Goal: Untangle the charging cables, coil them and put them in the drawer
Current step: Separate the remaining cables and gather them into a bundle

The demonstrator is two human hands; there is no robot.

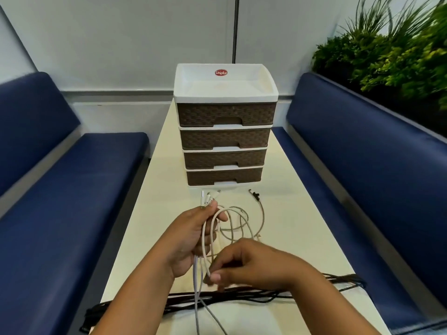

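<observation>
we see the left hand [191, 240] raised over the bench [297, 228], its fingers [219, 215] curled round a bundle of white cables [210, 238], the plugs [209, 197] sticking up past the fingertips. the right hand [249, 262] pinches one strand low down between thumb and forefinger, just below the left palm. loose loops of the cables lie on the bench behind the hands, near a tan cable [262, 213] with a dark plug. grey tails hang toward us. black cables [242, 297] lie across the near bench. the drawers [225, 141] stand beyond, all four closed. blue seats [72, 189] flank the bench.
</observation>
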